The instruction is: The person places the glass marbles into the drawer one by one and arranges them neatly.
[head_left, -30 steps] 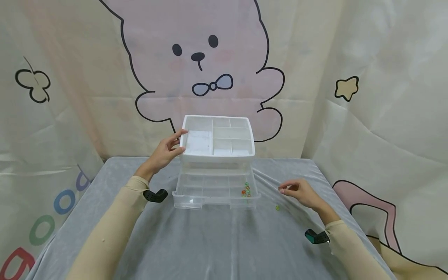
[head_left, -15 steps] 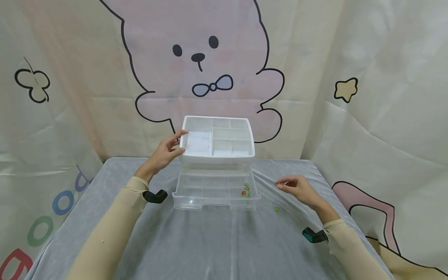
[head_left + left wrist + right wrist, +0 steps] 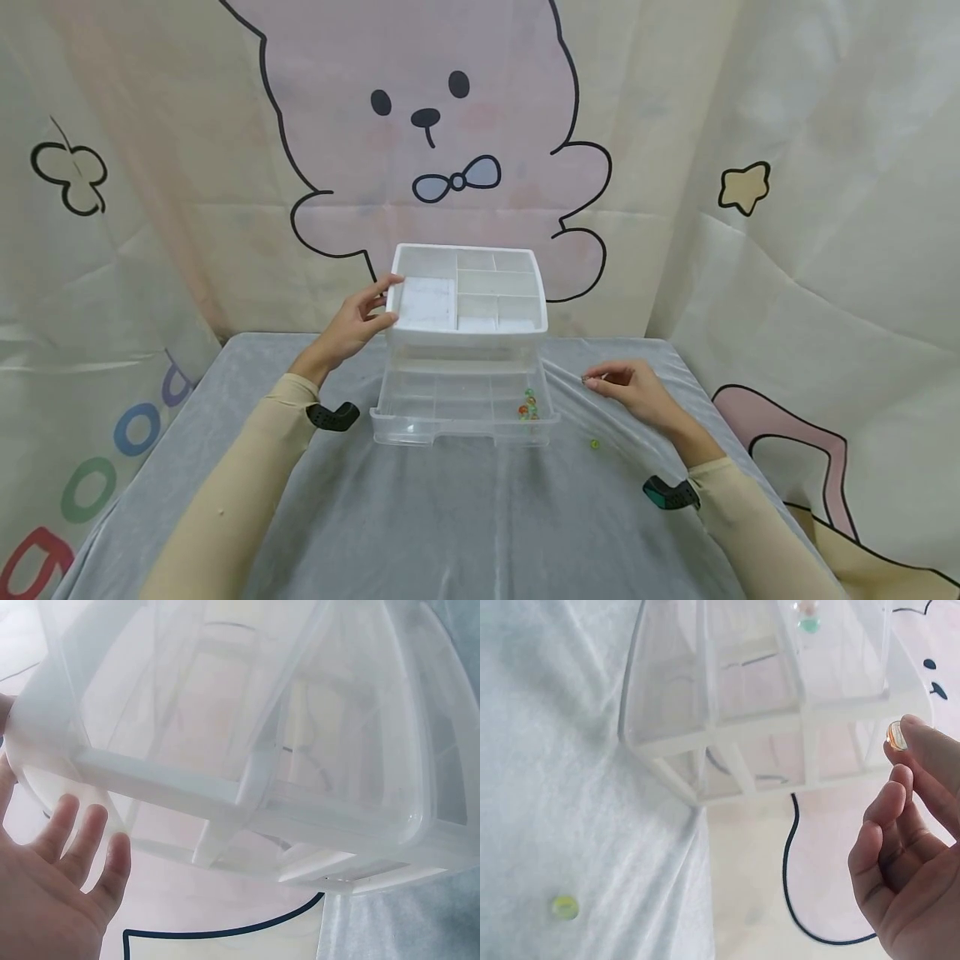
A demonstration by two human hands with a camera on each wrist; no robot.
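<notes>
- Step in hand, as I judge it: loose beads are going into the pulled-out clear drawer [image 3: 465,408]; one is in transit now.
- Right hand [image 3: 633,392] is pinching a small orange bead [image 3: 896,735] at thumb and fingertip, other fingers loosely curled, hovering just right of the drawer, above the grey cloth [image 3: 450,517].
- Left hand [image 3: 352,325] is bracing the white organiser [image 3: 465,296] at its near-left corner, thumb on the rim, fingers mostly straight against the side; pressing rather than clutching.
- A few coloured beads [image 3: 528,406] are lying in the drawer's near-right compartment.
- One green bead [image 3: 595,444] is lying on the cloth, near-right of the drawer, apart from it.
- Next move likely needs the right hand going left over the right compartment, then letting go low so the bead isn't bouncing out.
- Writing: coloured letters "oo" [image 3: 112,458] are showing on the left backdrop, word cut off; no brand or label readable on the organiser.
</notes>
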